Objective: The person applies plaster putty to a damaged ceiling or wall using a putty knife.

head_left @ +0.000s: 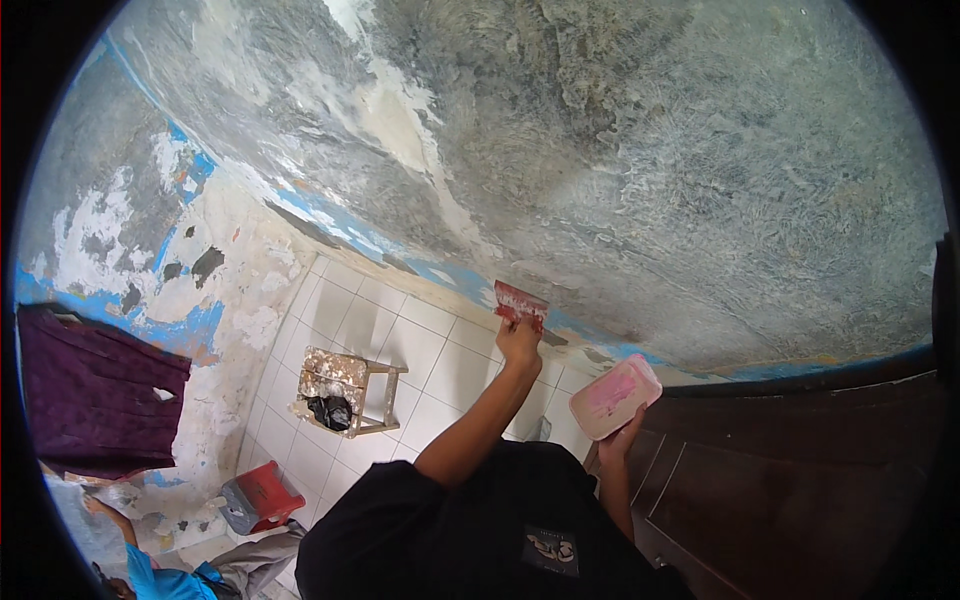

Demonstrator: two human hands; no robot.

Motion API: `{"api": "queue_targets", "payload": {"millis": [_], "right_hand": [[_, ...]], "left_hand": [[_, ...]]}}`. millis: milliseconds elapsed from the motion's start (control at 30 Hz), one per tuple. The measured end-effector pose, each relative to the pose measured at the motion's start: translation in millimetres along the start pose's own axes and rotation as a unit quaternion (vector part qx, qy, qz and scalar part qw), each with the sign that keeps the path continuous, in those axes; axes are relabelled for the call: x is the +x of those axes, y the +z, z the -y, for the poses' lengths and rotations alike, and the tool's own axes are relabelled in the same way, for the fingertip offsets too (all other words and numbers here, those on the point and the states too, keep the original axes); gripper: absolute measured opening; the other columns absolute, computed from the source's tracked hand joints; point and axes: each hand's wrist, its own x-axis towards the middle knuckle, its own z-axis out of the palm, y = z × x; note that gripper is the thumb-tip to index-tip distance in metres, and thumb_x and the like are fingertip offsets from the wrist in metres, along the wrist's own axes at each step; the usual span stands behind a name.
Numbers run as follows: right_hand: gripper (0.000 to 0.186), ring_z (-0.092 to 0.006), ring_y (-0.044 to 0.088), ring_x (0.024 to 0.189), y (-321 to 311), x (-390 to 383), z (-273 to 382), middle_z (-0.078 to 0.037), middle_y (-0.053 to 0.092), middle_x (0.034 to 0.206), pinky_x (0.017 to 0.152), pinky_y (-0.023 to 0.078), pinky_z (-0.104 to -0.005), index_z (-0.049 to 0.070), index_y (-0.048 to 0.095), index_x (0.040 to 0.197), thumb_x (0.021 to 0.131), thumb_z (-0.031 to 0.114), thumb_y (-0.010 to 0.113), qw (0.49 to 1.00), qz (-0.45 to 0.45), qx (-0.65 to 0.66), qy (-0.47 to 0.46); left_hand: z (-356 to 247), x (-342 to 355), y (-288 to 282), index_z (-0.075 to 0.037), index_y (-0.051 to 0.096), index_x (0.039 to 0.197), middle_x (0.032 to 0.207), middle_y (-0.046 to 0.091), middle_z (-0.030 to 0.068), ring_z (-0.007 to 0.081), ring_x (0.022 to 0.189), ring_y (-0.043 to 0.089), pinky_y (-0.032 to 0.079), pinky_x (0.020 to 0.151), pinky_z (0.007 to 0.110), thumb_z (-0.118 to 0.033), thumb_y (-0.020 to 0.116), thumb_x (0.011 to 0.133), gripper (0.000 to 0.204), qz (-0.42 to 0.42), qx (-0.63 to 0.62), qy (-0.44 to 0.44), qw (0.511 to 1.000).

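My left hand (520,342) is closed around a wide red putty knife (521,300), its blade smeared with white. The blade is at the lower part of the patchy grey wall (660,200), by a strip of old blue paint. Off to the right, my right hand (622,437) grips a shallow pale plastic tub (592,425) from its side and underneath. Pink paste (625,388) coats the inside of the tub, which is tilted toward me.
A paint-spattered wooden stool (335,378) with a black plastic bag (330,411) stands on white floor tiles (440,375). Nearby is a red and grey plastic stool (265,498). A co-worker in blue (165,580) reaches to the left wall, below purple cloth (100,395). Dark wooden panelling (780,470) borders the right.
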Motion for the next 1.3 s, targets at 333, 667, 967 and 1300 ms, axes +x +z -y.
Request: {"api": "queue_targets", "payload": {"millis": [333,667,967,1300], "right_hand": [[0.066,-0.0276,0.044,0.136,11,-4,-11,-0.010,0.045,0.149,0.114,0.035,-0.0423,0.009,0.034,0.151,0.102,0.053,0.045,1.000,0.004,0.004,0.009],[0.067,-0.0277,0.046,0.135,19,-9,-17,-0.010,0.046,0.147,0.112,0.037,-0.0425,0.008,0.034,0.151,0.102,0.053,0.044,0.999,0.036,-0.012,0.026],[0.069,-0.0285,0.043,0.137,24,-12,-23,-0.010,0.044,0.150,0.113,0.036,-0.0437,0.008,0.033,0.151,0.101,0.054,0.045,0.999,0.045,-0.014,0.023],[0.069,-0.0282,0.045,0.135,22,-14,-44,-0.011,0.045,0.148,0.112,0.036,-0.0429,0.008,0.035,0.150,0.101,0.054,0.047,0.998,-0.003,-0.032,0.056]], "left_hand": [[7,-55,101,-0.004,0.060,0.101,0.089,0.062,0.0020,0.0094,0.074,0.053,0.043,0.063,0.027,-0.002,0.062,0.093,0.009,0.098,-0.071,0.075,0.990],[-114,-160,77,-0.010,0.060,0.114,0.112,0.063,0.0013,0.0136,0.095,0.063,0.052,0.084,0.032,-0.005,0.066,0.093,0.022,0.192,-0.124,-0.068,0.971],[-54,50,-2,0.004,0.066,0.108,0.086,0.068,0.0087,0.0170,0.077,0.062,0.050,0.070,0.032,-0.004,0.062,0.092,0.018,-0.032,0.104,0.243,0.964],[-81,-81,83,0.007,0.064,0.101,0.074,0.061,0.0046,0.0088,0.068,0.051,0.042,0.060,0.028,-0.001,0.057,0.092,0.014,0.067,0.201,0.347,0.914]]}}
